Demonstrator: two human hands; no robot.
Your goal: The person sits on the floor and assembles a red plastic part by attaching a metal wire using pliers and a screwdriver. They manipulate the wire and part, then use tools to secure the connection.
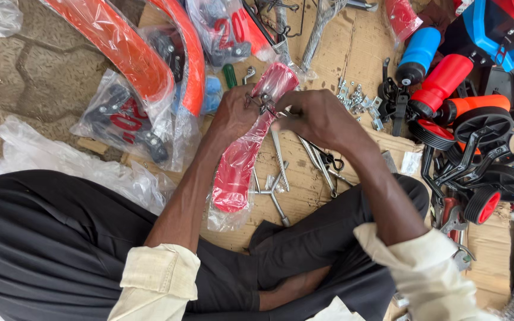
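The left hand is closed, its fingers curled around a small bent metal wire bracket which it pinches at the left end. The right hand comes from the other side, and its fingertips are pressed together on the same small piece, or on a very small part fitted to it; the picture is too fine there to tell which. So both hands grasp one thing between them, and this thing sits in the narrow space where the two hands meet, a little nearer to the left hand, which carries most of it.

The bracket lies roughly across, from left hand to right hand, with its right end tilted down toward the person. Directly under the hands there is a long red plastic mudguard in a clear plastic bag. Its long axis runs away from the person, from near the knees up toward the top of the view, so it crosses the line of the bracket almost at a right angle. The hands seem to hover just over its upper part; I cannot tell if they touch it.

Further out, on the brown cardboard sheet, thin steel stays and rods lie just beside the right forearm, and a heap of small silver nuts and bolts lies near the right hand, well apart from the left one.
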